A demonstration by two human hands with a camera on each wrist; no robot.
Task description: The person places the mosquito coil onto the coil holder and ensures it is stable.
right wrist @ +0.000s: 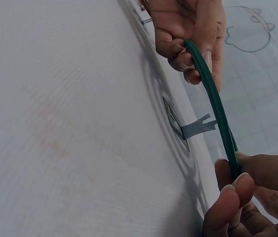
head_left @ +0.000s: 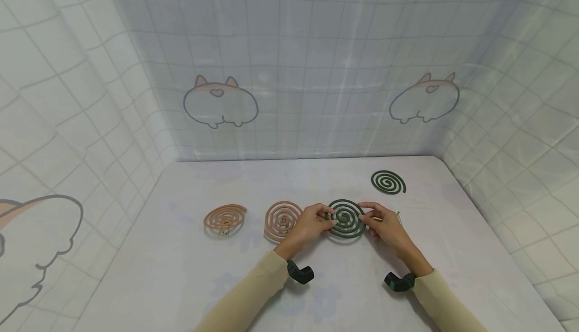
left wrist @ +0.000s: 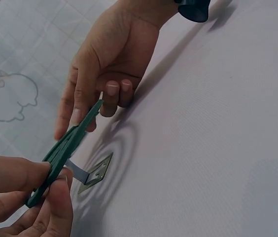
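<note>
A green mosquito coil point(head_left: 344, 218) is held just above the table, pinched at its left edge by my left hand point(head_left: 311, 224) and at its right edge by my right hand point(head_left: 388, 227). Under it a small metal coil stand point(left wrist: 97, 174) rests on the cloth. In the right wrist view the stand's upright prong point(right wrist: 199, 127) reaches to the coil's underside near the middle; whether it is fixed there I cannot tell. Both wrist views show the coil point(right wrist: 217, 106) nearly edge-on between the two hands.
Left of the hands, a brown coil point(head_left: 224, 215) sits tilted on a metal stand point(head_left: 223, 232). A second brown coil point(head_left: 275, 220) is partly covered by my left hand. Another green coil point(head_left: 388, 182) lies at the back right. Behind my right hand, a thin metal piece point(head_left: 398, 216) peeks out.
</note>
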